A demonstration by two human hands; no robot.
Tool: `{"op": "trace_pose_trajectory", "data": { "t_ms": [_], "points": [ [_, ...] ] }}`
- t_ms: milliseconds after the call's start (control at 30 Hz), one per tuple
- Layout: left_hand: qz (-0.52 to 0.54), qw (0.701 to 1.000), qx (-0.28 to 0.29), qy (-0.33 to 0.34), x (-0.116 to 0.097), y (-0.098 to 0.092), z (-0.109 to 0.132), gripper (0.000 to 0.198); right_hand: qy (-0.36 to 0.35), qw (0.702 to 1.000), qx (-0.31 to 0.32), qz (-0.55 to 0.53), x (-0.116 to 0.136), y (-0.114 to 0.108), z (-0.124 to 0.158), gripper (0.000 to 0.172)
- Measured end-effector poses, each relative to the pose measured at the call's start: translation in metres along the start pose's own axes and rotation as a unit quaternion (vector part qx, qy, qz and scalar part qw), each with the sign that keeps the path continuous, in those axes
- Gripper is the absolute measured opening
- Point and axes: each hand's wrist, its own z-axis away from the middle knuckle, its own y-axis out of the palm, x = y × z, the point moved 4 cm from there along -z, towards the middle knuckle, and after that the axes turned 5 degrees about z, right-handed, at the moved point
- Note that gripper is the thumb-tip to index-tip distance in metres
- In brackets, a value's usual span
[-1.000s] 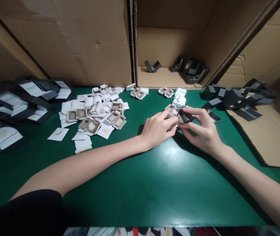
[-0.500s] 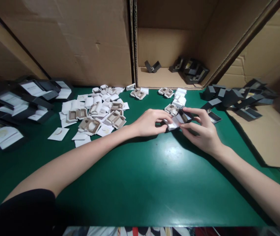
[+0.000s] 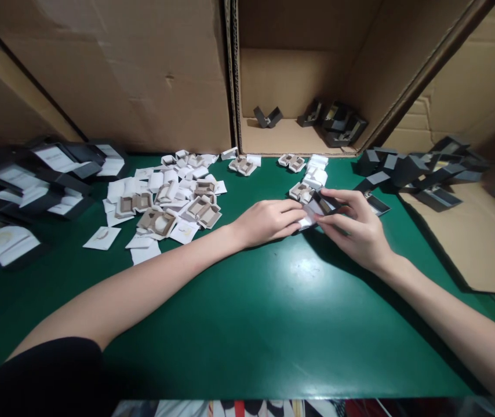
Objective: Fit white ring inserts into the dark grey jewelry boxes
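Note:
A small black box (image 3: 329, 204) stands with its lid raised on the green table, a white insert (image 3: 307, 220) showing in its near half. My right hand (image 3: 358, 231) grips the box from the right, thumb and fingers on its sides. From the left, my left hand (image 3: 267, 223) lies with its fingers stretched out and close together, their tips on the white insert. Its thumb is hidden. Just behind the box are folded white and grey card inserts (image 3: 302, 192) and more white pieces (image 3: 317, 171).
Left of my hands spreads a pile of white cards and card trays (image 3: 164, 200). Black boxes with white linings (image 3: 30, 179) crowd the far left. Further black boxes (image 3: 430, 174) lie at the right by a cardboard flap (image 3: 477, 231). Behind stands a large carton (image 3: 295, 75) with several black boxes inside.
My left hand has gone from a bent, pinching shape to flattened fingers laid over the white insert. My right hand keeps its hold on the black box. The view has shifted slightly.

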Motion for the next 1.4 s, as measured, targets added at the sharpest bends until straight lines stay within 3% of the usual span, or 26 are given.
{"op": "trace_pose_trajectory", "data": {
  "t_ms": [167, 400, 667, 867, 1067, 1400],
  "points": [
    [-0.173, 0.983, 0.019, 0.054, -0.006, 0.002, 0.0, 0.031, 0.013, 1.0, -0.001, -0.005, -0.001, 0.0, 0.001, 0.012],
    [-0.215, 0.97, -0.019, 0.116, -0.018, 0.0, -0.001, 0.032, 0.007, 1.0, 0.005, 0.0, 0.002, -0.001, -0.002, 0.011],
    [-0.205, 0.976, 0.031, 0.069, -0.026, 0.003, -0.001, 0.033, 0.013, 1.0, 0.02, 0.012, 0.003, 0.0, -0.003, 0.01],
    [-0.257, 0.962, 0.077, 0.054, -0.045, 0.004, -0.003, 0.029, 0.002, 0.999, 0.009, 0.043, 0.0, 0.0, -0.004, 0.013],
    [-0.265, 0.961, 0.075, 0.03, -0.066, 0.016, -0.001, 0.032, 0.045, 0.998, 0.02, 0.026, -0.007, 0.005, 0.0, 0.017],
    [-0.272, 0.959, 0.074, 0.025, -0.065, 0.018, -0.003, 0.032, 0.076, 0.982, 0.085, 0.148, 0.005, 0.01, -0.002, 0.012]
  ]
}}
